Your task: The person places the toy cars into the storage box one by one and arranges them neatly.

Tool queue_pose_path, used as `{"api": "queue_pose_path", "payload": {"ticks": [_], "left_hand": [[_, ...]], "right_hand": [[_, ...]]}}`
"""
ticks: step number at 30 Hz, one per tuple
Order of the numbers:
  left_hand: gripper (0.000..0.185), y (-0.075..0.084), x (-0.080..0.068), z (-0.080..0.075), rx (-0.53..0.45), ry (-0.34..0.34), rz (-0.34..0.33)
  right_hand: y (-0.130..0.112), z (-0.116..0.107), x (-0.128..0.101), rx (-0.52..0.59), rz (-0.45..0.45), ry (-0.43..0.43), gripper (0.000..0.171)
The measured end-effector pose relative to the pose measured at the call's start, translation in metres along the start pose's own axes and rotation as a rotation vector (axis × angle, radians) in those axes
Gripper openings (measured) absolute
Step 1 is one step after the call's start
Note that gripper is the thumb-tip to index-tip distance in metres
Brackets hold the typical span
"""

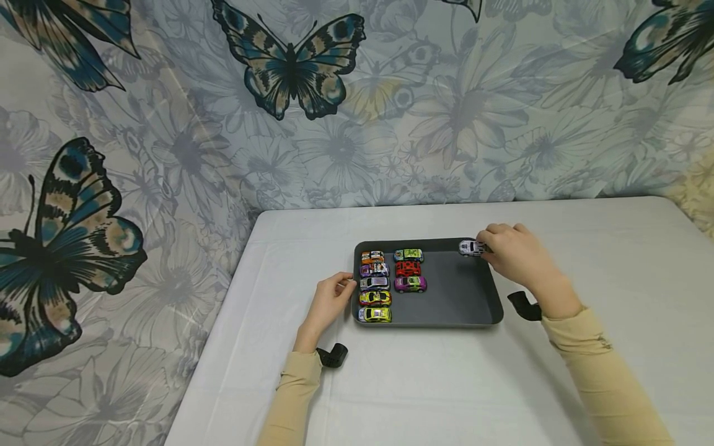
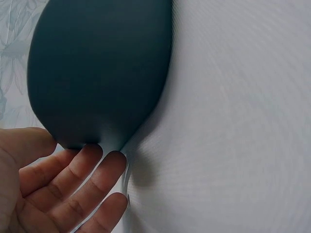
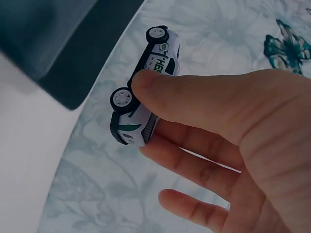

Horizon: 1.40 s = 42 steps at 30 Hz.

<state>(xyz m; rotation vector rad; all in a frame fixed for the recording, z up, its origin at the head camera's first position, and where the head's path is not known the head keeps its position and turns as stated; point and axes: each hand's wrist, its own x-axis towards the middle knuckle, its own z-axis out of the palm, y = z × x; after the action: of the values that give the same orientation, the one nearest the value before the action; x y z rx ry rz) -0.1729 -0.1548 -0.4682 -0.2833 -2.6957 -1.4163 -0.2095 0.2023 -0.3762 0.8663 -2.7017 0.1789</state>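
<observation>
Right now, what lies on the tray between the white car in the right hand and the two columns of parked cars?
Nothing: in the head view, bare tray floor separates the white car from the parked cars.

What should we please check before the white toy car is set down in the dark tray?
1. Right hand pinches the white toy car between thumb and fingers: ok.
2. Car over the dark rectangular tray, at its far right corner: ok.
3. Left hand touches the tray's left edge: ok.
4. Bare tray floor right of the eight parked toy cars: ok.
5. Car's nose direction versus the rows: cannot tell.
</observation>
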Motion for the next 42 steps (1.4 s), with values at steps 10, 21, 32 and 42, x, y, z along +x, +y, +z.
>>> {"api": "queue_pose_path", "payload": {"ticks": [10,21,32,42], "left_hand": [[0.023,0.001,-0.001,0.0,0.004,-0.007,-0.016],[0.024,0.0,0.0,0.0,0.008,-0.011,-0.021],[0.025,0.0,0.0,0.0,0.01,-0.01,-0.018],[0.025,-0.001,0.0,0.0,0.006,-0.019,-0.013]], "right_hand": [[-0.021,0.011,0.007,-0.037,-0.05,-0.031,0.027],[-0.042,0.026,0.007,-0.057,-0.127,-0.055,0.025],[-0.063,0.036,0.009,-0.072,-0.197,-0.082,0.023],[-0.079,0.041,0.01,-0.092,-0.238,-0.136,0.022]]}}
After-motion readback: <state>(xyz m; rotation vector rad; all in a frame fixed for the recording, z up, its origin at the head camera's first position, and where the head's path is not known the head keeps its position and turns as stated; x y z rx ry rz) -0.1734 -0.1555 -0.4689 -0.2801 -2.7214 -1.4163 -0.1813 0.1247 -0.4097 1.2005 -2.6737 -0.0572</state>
